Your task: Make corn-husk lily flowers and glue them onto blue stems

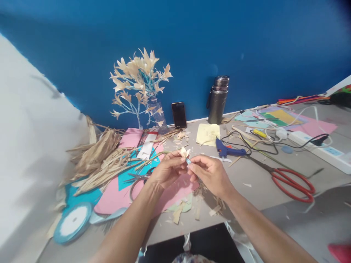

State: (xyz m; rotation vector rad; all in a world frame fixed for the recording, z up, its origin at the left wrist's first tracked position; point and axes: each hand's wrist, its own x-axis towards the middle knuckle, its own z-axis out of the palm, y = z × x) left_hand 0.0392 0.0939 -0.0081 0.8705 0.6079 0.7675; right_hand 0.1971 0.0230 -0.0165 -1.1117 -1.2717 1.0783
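Note:
In the middle of the head view, my left hand [168,168] pinches a small cream flower [184,152] that looks made of dried husk. A light blue strip [188,160], like ribbon, shows at the flower's base, and the fingertips of my right hand [210,172] close on it. Both hands hover over pink paper [178,191] on the table. Scissors [137,178] lie partly hidden behind my left wrist. At the lower left, a roll of blue ribbon [87,216] has a loose pale blue end running toward my left forearm.
Cream flowers on blue stems [139,78] stand at the back, beside a phone [179,115] and a thermos [218,100]. Dried husks [95,160] pile up left. Rightward lie a blue glue gun [229,149], red-handled scissors [293,182] and a white power strip [319,149] with cords.

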